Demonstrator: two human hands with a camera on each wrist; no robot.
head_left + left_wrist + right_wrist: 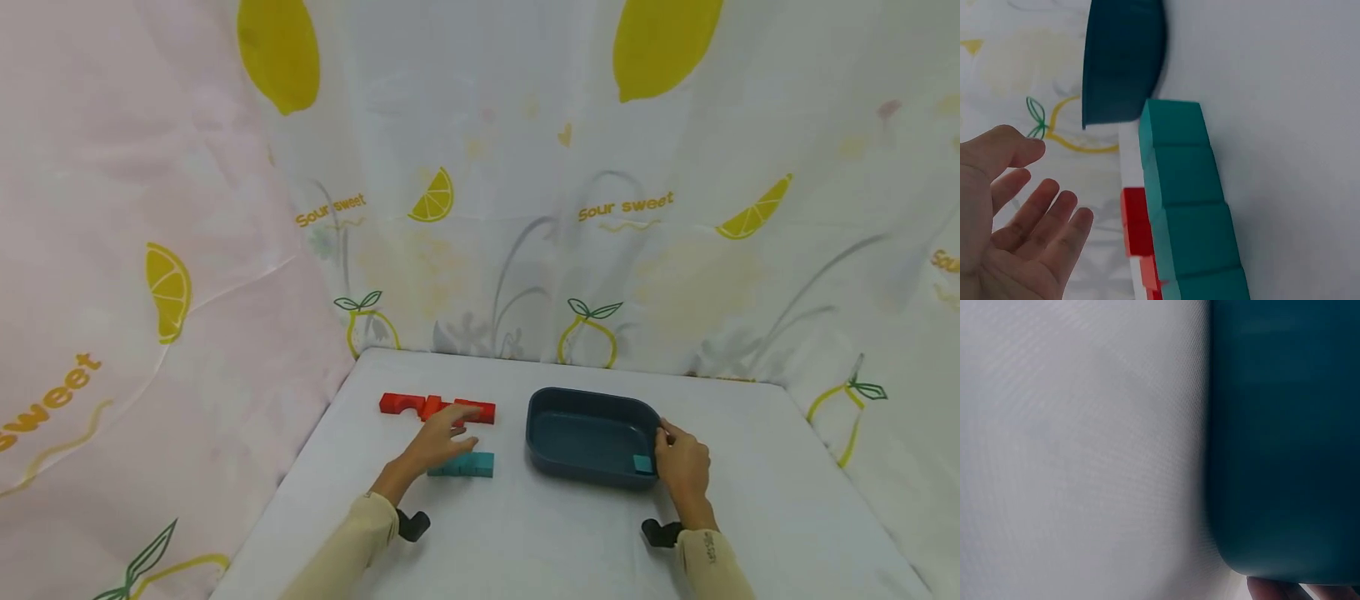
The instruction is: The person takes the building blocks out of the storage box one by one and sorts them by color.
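My left hand [442,437] hovers over a row of teal blocks [480,465], fingers parted and holding nothing. In the left wrist view those teal blocks [1200,237] stand end to end beside the hand, apart from its fingertips. Behind them lies a row of red blocks [393,404], some arch-shaped, partly covered by the left hand. A dark blue rectangular tray [581,473] sits to the right, with one teal block [642,464] in its near right corner. My right hand [684,467] grips the tray's right end; its fingertips [1275,589] barely show in the right wrist view.
A white cloth covers the table [525,550]. Around its back and sides hangs a lemon-print curtain [480,275]. Each wrist wears a black device, and the left one [412,525] hangs over the table's near part.
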